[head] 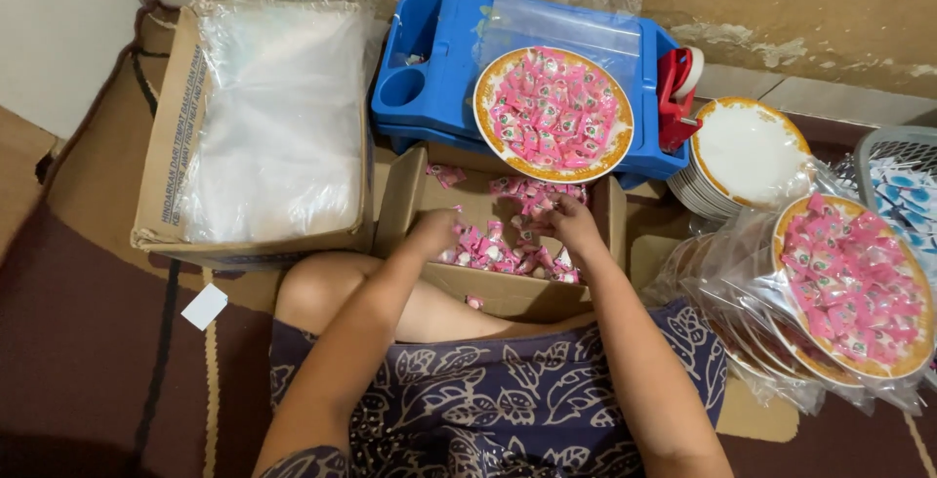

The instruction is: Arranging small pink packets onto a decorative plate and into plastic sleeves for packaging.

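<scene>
Risks first, largest thing down. The open cardboard box (498, 288) sat tilted against the person's knees; a nudge from either forearm looked likely to tip it and spill the contents onto the carpet. Just beyond the hands, the loaded plate of candies (553, 114) rested on a blue plastic tray (429, 58) overhanging the box; a hand lifting carelessly could have knocked it down. To the right of the right hand, bagged plates of candies (849, 288) lay stacked and slanted, apt to slide. Both hands were down in the box: left hand (432, 234) curled closed over candies, right hand (574, 224) with fingers bunched on some, exact grip hidden. The pink wrapped candies (508, 249) were small, glossy, pink and white, loosely heaped under and between the hands; slippery wrappers could have let a few drop.
</scene>
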